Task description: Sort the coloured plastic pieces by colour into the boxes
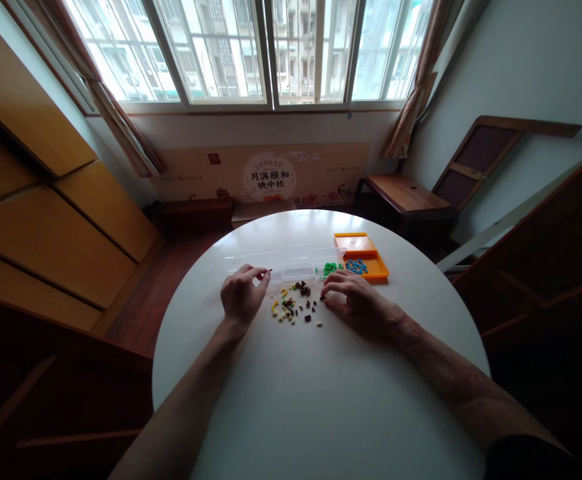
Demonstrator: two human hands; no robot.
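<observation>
- Two hands rest on the round white surface, one on each side of a scatter of small pieces, so the pile lies within reach of both.
- Left hand: loosely curled, thumb and forefinger pinched on one small dark piece, lifted clear of the pile and close to the clear box.
- Right hand: lying flat and low, fingers together, fingertips touching a dark piece at the right edge of the pile; whether it is gripped or only pressed cannot be told.
- Loose pieces: brown, black, yellow and pale bits, spread thin rather than heaped, so single ones can be picked out.
- Clear box: long, divided into compartments, just beyond the pile; green pieces sit in its right-hand compartment, one colour kept together.
- Orange tray: just right of the clear box, touching or nearly so; blue pieces gathered at its near end.
- Beyond the surface: a wooden bench under the window, a printed board against the wall.
</observation>
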